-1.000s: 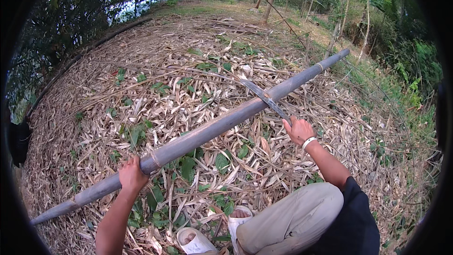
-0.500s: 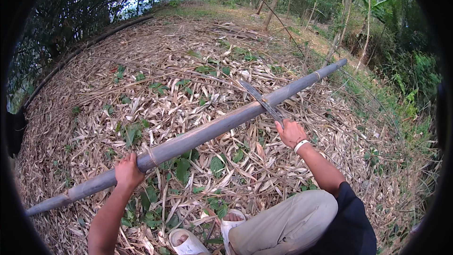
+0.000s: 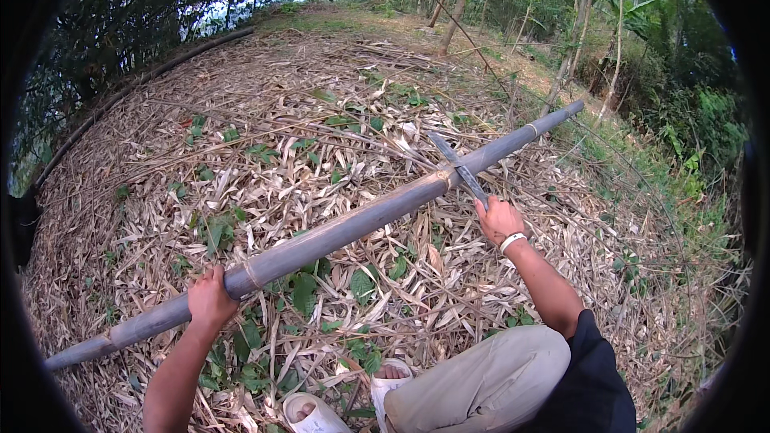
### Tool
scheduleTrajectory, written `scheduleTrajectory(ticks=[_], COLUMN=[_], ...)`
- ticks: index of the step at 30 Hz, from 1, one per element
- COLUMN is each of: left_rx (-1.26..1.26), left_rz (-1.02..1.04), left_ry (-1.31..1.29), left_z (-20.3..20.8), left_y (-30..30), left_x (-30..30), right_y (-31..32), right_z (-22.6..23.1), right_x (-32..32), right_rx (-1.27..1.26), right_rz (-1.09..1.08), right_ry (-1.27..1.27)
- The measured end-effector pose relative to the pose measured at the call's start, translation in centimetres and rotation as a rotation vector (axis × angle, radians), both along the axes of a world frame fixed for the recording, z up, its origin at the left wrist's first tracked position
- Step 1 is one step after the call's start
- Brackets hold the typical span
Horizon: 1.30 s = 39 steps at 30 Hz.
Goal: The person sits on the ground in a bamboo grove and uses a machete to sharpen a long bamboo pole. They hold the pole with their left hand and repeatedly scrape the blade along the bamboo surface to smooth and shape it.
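Observation:
A long grey bamboo pole (image 3: 345,231) slants across the view from lower left to upper right. My left hand (image 3: 211,298) is wrapped round it toward its lower-left part. My right hand (image 3: 499,220), with a white band on the wrist, grips a machete by its handle, which my fingers hide. The machete blade (image 3: 457,163) lies across the upper side of the pole, just past a pale, scraped-looking joint ring (image 3: 446,178). A second joint ring (image 3: 253,273) shows close to my left hand.
Dry bamboo leaves (image 3: 385,273) and scattered green plants (image 3: 215,231) cover the ground. My sandalled feet (image 3: 317,417) and bent knee (image 3: 521,361) are just below the pole. A dark pipe-like length (image 3: 144,78) edges the left side; thin trees (image 3: 461,0) stand behind.
The machete has shifted a little to the right along the pole, from on the joint ring to just past it. My left hand keeps its hold on the pole.

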<state>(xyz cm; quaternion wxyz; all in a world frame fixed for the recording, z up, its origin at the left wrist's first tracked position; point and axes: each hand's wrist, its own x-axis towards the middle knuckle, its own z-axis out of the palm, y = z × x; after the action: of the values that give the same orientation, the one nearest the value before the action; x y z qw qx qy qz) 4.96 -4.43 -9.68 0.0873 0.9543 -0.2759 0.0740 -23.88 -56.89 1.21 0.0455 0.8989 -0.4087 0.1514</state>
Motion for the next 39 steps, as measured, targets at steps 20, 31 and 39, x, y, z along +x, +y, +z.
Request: scheduleTrajectory(ticks=[20,31,39], left_rx=[0.080,0.094,0.089], left_rz=[0.031,0.042,-0.076], left_ry=[0.131,0.159,0.269], left_z=[3.2,4.6,4.4], left_y=[-0.3,0.2,-0.2], left_x=[0.0,0.5,1.4], right_y=[-22.6,8.4,-5.1], right_z=[1.0,-1.6,-6.1], right_x=[-15.2,-1.6,-4.8], right_rx=[0.096,0.330,0.218], right_rz=[-0.612,0.333,0.031], right_ry=[-0.537,0.055,-0.259])
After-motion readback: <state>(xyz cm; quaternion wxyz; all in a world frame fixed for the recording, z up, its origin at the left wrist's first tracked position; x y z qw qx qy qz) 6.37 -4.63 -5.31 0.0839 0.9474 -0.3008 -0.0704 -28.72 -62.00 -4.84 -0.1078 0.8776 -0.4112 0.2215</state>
